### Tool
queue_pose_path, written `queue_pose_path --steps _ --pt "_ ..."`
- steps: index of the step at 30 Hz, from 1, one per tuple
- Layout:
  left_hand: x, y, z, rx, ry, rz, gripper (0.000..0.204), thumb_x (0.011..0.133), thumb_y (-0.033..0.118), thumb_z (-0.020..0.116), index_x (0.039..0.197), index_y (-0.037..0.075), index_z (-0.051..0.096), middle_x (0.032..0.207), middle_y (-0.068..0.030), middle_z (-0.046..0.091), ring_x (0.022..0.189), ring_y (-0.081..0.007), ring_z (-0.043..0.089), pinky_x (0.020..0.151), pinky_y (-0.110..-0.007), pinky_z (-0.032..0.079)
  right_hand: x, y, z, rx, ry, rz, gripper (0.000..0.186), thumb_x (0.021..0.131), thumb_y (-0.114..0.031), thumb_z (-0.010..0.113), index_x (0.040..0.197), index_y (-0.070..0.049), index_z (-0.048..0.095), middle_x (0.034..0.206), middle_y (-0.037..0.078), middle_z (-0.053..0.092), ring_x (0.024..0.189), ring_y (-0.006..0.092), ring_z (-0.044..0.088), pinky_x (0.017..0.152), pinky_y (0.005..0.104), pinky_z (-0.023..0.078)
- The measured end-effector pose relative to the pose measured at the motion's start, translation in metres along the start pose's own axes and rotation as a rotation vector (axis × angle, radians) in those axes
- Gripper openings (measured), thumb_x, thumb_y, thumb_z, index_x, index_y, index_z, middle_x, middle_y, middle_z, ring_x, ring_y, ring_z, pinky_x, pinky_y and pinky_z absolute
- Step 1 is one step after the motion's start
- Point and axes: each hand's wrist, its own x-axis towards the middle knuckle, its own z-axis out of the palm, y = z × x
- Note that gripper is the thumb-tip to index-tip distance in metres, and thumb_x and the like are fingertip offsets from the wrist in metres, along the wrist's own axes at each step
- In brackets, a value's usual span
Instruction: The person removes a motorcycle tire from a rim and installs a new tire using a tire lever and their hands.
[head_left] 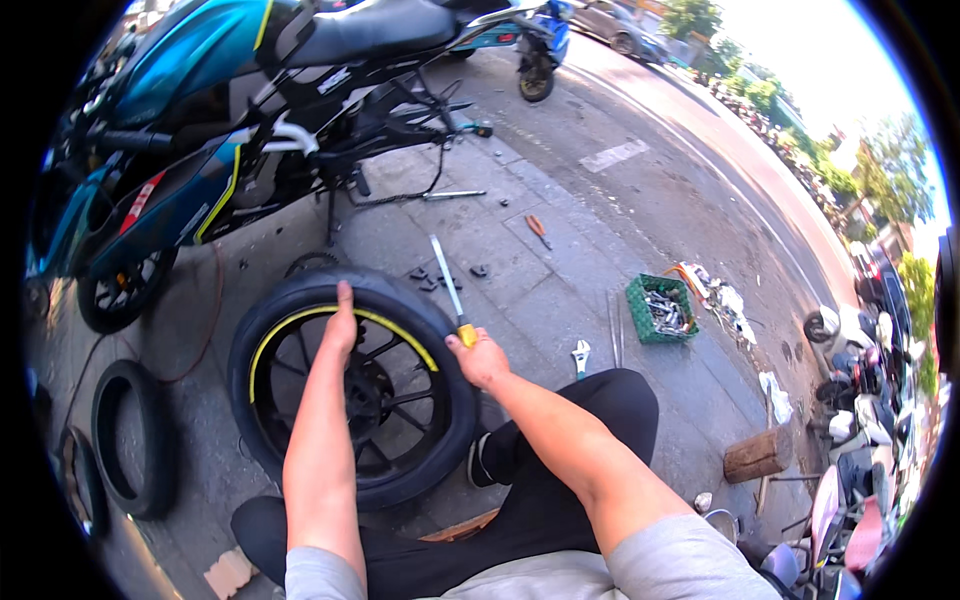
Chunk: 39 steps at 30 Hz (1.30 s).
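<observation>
A motorcycle wheel with a black tyre, dark spokes and a yellow rim stripe lies tilted in front of my legs. My left hand is closed over its far side, thumb up on the tyre; the other fingers are mostly hidden. Beside the tyre's right edge, my right hand grips the yellow handle of a long screwdriver-like tool. Its flat metal shaft points away from me, over the pavement. Several small black parts lie on the ground near the shaft.
A blue-green motorcycle stands at far left on a stand. Two loose tyres lie at left. Toward the right are orange-handled pliers, an adjustable wrench, a green basket of metal tools and a wood block.
</observation>
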Motion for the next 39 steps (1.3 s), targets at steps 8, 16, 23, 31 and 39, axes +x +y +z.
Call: queue_pose_path --steps 8,16,23,31,39 --pt "0.101 -0.04 0.042 0.256 -0.078 -0.178 0.127 0.101 0.097 0.018 0.157 -0.01 0.058 0.167 -0.035 0.05 0.164 -0.0428 0.04 0.135 -0.047 0.03 0.084 0.041 0.054 -0.02 -0.008 0.08 0.077 0.105 -0.065 0.067 0.146 0.0 0.061 0.134 0.033 0.075 0.132 0.0502 0.07 0.11 0.0546 0.055" --pt "0.076 -0.138 0.015 0.383 -0.074 -0.327 0.113 0.107 0.089 0.019 0.156 -0.002 0.063 0.167 -0.0294 0.054 0.163 -0.0419 0.043 0.134 -0.049 0.032 0.086 0.076 0.125 -0.326 -0.209 0.014 0.085 0.103 -0.064 0.071 0.154 0.004 0.059 0.141 0.036 0.071 0.136 0.0499 0.068 0.116 0.0536 0.053" --pt "0.029 -0.084 -0.072 0.499 0.212 -0.03 0.053 0.103 0.053 0.07 0.119 0.005 0.084 0.114 -0.0269 0.081 0.112 -0.0451 0.078 0.1 -0.052 0.061 0.062 -0.016 0.123 -0.425 -0.013 -0.132 0.061 0.102 -0.052 0.076 0.133 -0.001 0.065 0.121 0.033 0.078 0.117 0.0531 0.074 0.102 0.0575 0.057" --pt "0.07 -0.136 -0.274 0.619 0.548 -0.299 0.067 0.11 0.062 0.053 0.138 0.005 0.073 0.137 -0.0242 0.074 0.133 -0.0436 0.067 0.115 -0.053 0.052 0.056 -0.222 0.106 -0.513 -0.535 -0.621 0.056 0.104 -0.031 0.071 0.156 -0.014 0.059 0.113 0.029 0.076 0.11 0.0493 0.075 0.1 0.0545 0.056" --pt "0.08 -0.149 -0.26 0.823 0.423 -0.221 0.069 0.114 0.066 0.046 0.135 0.007 0.075 0.133 -0.0216 0.076 0.132 -0.0423 0.07 0.112 -0.052 0.056 0.015 -0.342 0.08 -1.059 -0.7 -0.897 0.054 0.104 -0.017 0.072 0.158 -0.023 0.067 0.096 0.018 0.072 0.088 0.0406 0.075 0.081 0.0488 0.063"
